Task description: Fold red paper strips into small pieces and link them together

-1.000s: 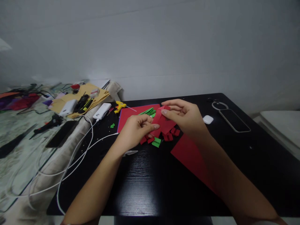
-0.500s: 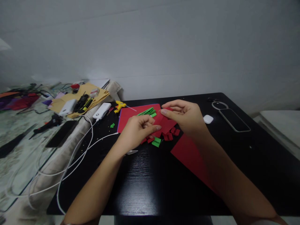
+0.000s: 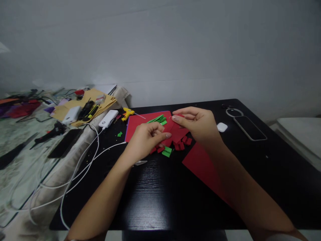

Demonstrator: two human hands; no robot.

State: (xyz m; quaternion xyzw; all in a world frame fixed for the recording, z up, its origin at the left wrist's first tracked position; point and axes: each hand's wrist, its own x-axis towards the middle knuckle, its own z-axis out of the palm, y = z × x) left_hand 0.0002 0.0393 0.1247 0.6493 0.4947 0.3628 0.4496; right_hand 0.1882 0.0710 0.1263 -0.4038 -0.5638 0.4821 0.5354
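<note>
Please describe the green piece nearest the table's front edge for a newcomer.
On the black table, find the left hand. Near its fingers lie small red pieces; at their front edge is the green piece, set apart by colour.

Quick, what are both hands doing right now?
Left hand: closed, seemingly pinching red paper.
Right hand: closed, holding red paper.

Held paper (image 3: 179, 134): red. Loose sheet (image 3: 200, 164): red. Mat (image 3: 135, 124): red, purple edge. Strips (image 3: 156, 119): green. Scraps (image 3: 179, 146): mostly red, some green. Table (image 3: 155, 201): black, fine grain lines. Glue gun (image 3: 127, 113): yellow. Power bank (image 3: 108, 118), earbud case (image 3: 222, 127): white.
</note>
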